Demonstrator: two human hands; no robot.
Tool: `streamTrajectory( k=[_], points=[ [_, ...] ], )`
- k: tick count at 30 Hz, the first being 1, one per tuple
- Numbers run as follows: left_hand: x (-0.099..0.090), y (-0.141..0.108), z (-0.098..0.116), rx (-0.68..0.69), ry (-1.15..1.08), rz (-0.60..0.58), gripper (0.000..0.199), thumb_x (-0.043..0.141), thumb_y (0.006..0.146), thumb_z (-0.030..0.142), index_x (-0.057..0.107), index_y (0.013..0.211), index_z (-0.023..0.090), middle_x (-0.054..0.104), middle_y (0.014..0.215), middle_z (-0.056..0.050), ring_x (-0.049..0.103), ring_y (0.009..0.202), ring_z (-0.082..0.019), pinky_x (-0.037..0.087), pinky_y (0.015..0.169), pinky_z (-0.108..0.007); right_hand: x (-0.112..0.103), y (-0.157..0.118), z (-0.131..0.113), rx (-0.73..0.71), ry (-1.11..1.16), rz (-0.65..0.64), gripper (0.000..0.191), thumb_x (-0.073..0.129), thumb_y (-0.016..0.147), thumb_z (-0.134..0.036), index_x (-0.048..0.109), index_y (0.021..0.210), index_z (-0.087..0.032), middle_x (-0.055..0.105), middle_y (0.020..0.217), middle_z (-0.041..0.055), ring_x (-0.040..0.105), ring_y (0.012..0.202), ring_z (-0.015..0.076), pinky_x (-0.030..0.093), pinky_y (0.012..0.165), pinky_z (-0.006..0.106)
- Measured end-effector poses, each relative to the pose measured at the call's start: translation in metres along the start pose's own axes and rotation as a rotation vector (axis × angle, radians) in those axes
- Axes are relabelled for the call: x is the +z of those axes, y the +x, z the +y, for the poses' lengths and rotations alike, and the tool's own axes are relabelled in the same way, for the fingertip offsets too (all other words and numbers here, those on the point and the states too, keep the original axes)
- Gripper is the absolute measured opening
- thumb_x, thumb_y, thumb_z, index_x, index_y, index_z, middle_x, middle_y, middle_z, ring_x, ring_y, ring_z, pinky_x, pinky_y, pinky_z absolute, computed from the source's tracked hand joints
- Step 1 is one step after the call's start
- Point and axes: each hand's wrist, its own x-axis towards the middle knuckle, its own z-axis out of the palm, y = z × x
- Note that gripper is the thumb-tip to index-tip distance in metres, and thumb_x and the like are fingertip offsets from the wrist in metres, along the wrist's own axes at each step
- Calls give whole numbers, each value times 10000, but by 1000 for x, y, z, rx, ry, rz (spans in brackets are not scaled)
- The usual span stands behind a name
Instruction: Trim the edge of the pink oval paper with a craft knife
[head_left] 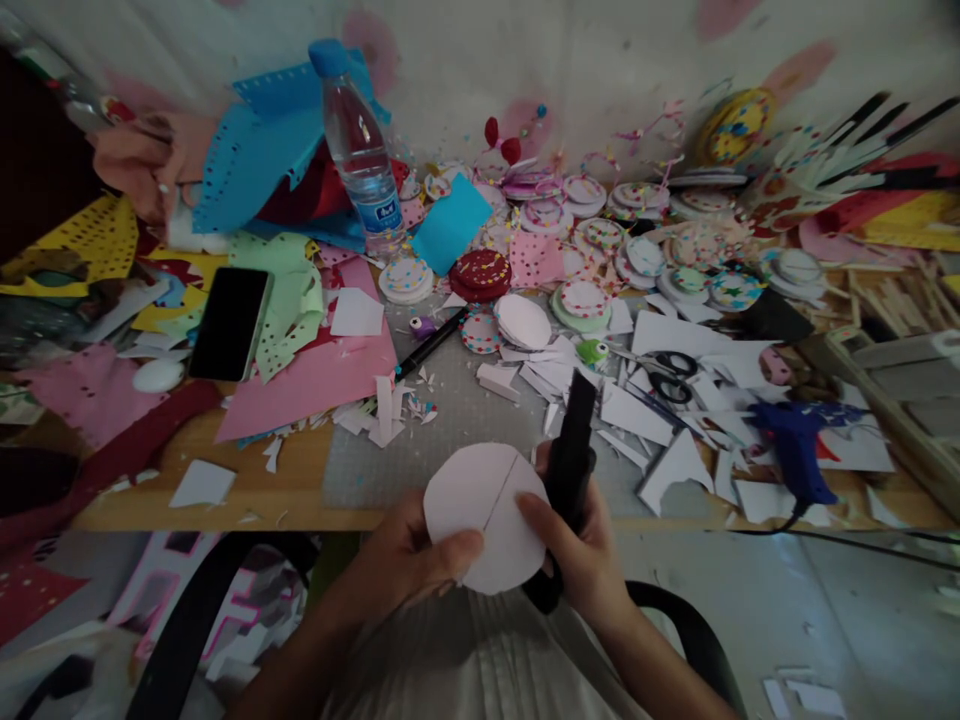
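A round white disc (480, 510) with a dark line across its face is held between both hands, just in front of the table's edge. My left hand (420, 560) pinches the disc's left side, thumb on top. My right hand (581, 550) has its thumb on the disc's right side, and its palm and fingers also wrap round a black tool (571, 450), which looks like a utility knife. Part of the tool is behind the hand. Beyond the disc lies a grey cutting mat (375, 470) strewn with white paper scraps.
A water bottle (360, 150) stands at the back left, near a phone (231, 323). Decorated discs (480, 275) crowd the back. Black-handled scissors (671, 375) and a blue glue gun (799, 450) lie right. A black pen (431, 343) rests on the mat.
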Motion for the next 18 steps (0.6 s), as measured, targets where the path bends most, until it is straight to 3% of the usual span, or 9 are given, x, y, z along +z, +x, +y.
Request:
streamTrajectory(
  k=[4, 6, 8, 11, 14, 16, 18],
  points=[
    [5, -4, -3, -22, 64, 161, 217, 673, 737, 377, 648, 721, 162, 472, 463, 56, 366, 396, -64, 280, 384, -183, 0, 2, 4, -79, -70, 27, 279, 621, 858, -445, 445, 987, -271, 372, 622, -87, 314, 388, 67, 301, 340, 194],
    [5, -1, -5, -29, 103, 163, 263, 670, 746, 397, 632, 665, 150, 466, 442, 52, 376, 390, -66, 295, 387, -187, 0, 6, 3, -102, -119, 41, 277, 624, 850, -446, 453, 970, -262, 392, 664, -70, 340, 423, 73, 323, 361, 197],
    [4, 5, -4, -26, 116, 135, 296, 658, 766, 425, 648, 687, 140, 547, 497, 17, 482, 446, -97, 386, 439, -203, -1, 10, 1, -121, -162, 62, 269, 630, 843, -433, 460, 945, -252, 416, 705, -55, 361, 464, 78, 337, 380, 195],
    [4, 14, -1, 98, 101, 239, 388, 673, 772, 396, 631, 1084, 168, 704, 970, -81, 662, 851, -214, 536, 746, -309, -3, 15, -3, -202, -205, 149, 226, 639, 842, -369, 463, 909, -244, 445, 745, -42, 405, 537, 93, 375, 437, 196],
    [7, 17, 0, 262, 218, 299, 796, 745, 711, 328, 363, 1404, 242, 478, 1411, -121, 491, 1260, -296, 422, 1035, -426, -4, 16, -7, -293, -279, 164, 189, 647, 837, -301, 479, 904, -247, 464, 755, -39, 459, 617, 116, 435, 537, 213],
    [9, 16, -2, 245, 294, 227, 930, 781, 679, 334, 275, 1457, 271, 404, 1466, -119, 414, 1327, -322, 382, 1070, -462, -5, 14, -8, -287, -290, 77, 187, 651, 840, -311, 500, 934, -254, 489, 766, -33, 493, 665, 132, 463, 602, 229],
    [11, 16, -5, 182, 284, 129, 881, 784, 674, 377, 341, 1429, 275, 490, 1379, -112, 481, 1257, -329, 440, 1006, -471, -5, 10, -8, -229, -229, -51, 196, 629, 866, -382, 522, 976, -260, 522, 814, -16, 506, 678, 137, 468, 612, 236]
  ],
)
